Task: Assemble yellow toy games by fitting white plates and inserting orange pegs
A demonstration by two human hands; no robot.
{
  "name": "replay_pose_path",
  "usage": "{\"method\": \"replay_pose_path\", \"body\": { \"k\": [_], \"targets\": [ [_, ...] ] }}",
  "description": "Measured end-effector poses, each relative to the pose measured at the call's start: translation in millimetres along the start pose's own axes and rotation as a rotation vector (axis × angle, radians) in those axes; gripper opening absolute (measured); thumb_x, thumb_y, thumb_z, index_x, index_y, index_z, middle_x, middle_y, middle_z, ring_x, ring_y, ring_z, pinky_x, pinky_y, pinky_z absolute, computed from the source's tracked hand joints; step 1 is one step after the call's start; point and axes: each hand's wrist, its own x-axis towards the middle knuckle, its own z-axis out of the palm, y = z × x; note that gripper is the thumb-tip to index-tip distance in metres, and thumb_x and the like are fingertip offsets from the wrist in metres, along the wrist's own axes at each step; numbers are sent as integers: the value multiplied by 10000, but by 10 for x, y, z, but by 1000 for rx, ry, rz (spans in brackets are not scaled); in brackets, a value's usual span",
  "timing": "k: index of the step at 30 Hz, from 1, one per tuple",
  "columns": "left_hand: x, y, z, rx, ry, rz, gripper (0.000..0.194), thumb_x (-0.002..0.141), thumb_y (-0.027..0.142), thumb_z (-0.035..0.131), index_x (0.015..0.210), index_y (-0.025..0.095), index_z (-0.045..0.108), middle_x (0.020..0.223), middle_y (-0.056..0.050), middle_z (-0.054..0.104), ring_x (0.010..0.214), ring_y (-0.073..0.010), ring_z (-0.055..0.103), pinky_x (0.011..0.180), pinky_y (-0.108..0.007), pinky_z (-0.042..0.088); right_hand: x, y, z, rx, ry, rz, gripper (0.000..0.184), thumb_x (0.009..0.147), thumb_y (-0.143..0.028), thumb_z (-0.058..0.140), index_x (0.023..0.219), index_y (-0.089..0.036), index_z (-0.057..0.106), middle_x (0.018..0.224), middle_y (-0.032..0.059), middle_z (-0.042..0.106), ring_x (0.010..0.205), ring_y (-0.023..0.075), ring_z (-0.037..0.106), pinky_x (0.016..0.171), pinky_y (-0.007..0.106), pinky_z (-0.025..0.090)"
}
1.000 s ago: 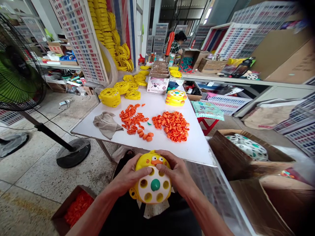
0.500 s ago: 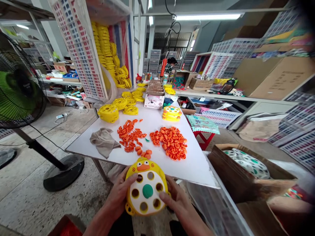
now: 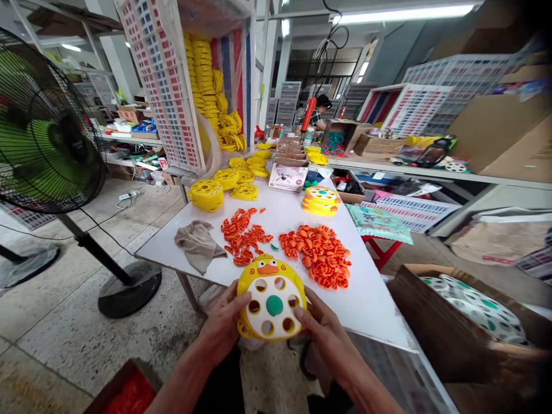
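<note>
I hold a round yellow duck-shaped toy [image 3: 271, 299] in both hands at the near edge of the white table [image 3: 371, 299]. It has a white face plate with several holes and a green knob in the middle. My left hand [image 3: 222, 325] grips its left side with the thumb on the rim. My right hand [image 3: 328, 333] grips its right side. Just beyond the toy lie two piles of orange plastic parts [image 3: 244, 236], the larger pile [image 3: 321, 256] to the right.
A crumpled grey cloth [image 3: 198, 244] lies left on the table. Yellow toy shells [image 3: 207, 194] and finished toys [image 3: 319, 200] sit farther back. A standing fan [image 3: 43, 144] is left. A cardboard box of white plates [image 3: 470, 310] is right; another person [image 3: 319, 109] works far behind.
My thumbs have come off the face plate and my hands now hold the toy by its sides. The toy sits higher against the table edge as my view lifted.
</note>
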Motion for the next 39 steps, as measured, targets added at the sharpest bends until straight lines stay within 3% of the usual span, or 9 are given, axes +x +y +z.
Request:
{"method": "replay_pose_path", "body": {
  "k": [5,10,16,21,26,30,33,35,39],
  "targets": [
    [-45,19,-111,-3,34,-9,397,867,287,740,1240,176,661,1230,-121,753,997,-253,748,807,-312,604,-3,59,49,-66,-19,15,584,891,-511,710,1405,-289,545,1283,89,710,1076,278,712,813,362,605],
    [-82,20,-163,-30,6,-8,401,914,337,684,1276,167,653,1291,-128,724,1065,-254,723,847,-309,588,-3,146,49,-101,39,27,579,874,-535,719,1369,-269,581,1168,75,749,942,239,726,683,289,581],
    [-133,43,-178,-46,-29,-40,435,921,345,667,1308,150,641,1275,-128,731,1095,-262,710,880,-318,576,-77,227,110,-15,104,31,564,841,-561,740,1306,-264,624,1131,76,763,896,245,732,660,308,582],
    [-213,-97,-159,-136,-109,103,494,860,242,715,1341,188,616,1309,-106,718,1137,-276,697,902,-337,578,-157,368,255,155,166,2,617,794,-549,793,1310,-288,577,1066,60,780,826,250,752,633,333,599],
    [-235,-359,-56,-239,55,164,638,782,216,808,1377,215,577,1242,-91,754,1168,-292,691,989,-380,562,-170,616,519,291,229,-50,568,843,-513,754,1332,-340,522,1253,44,721,967,264,745,692,371,636],
    [-200,-360,-22,-286,244,159,583,819,267,794,1358,214,577,1201,-85,772,1097,-266,727,959,-373,591,-174,865,695,265,272,-93,554,890,-545,682,1378,-373,485,1323,50,688,1055,303,730,744,432,649],
    [-192,-239,-71,-250,339,178,466,813,229,791,1249,197,632,1161,-82,785,1022,-255,754,871,-355,630,-193,993,572,136,176,-118,464,847,-578,716,1267,-413,609,1256,18,727,1076,331,723,748,448,644],
    [-221,-154,-131,-205,388,182,433,776,198,808,1183,182,661,1093,-79,802,952,-256,771,796,-337,647,-213,974,349,-25,134,-110,419,810,-575,756,1161,-353,697,1152,40,764,1029,333,731,741,433,632],
    [-348,-90,-254,-86,411,115,432,701,216,860,1093,165,685,977,-84,815,798,-267,786,670,-325,654,-120,640,-175,-436,205,-171,328,874,-519,709,1034,-236,748,974,74,781,903,278,731,781,390,600]
  ]
}}
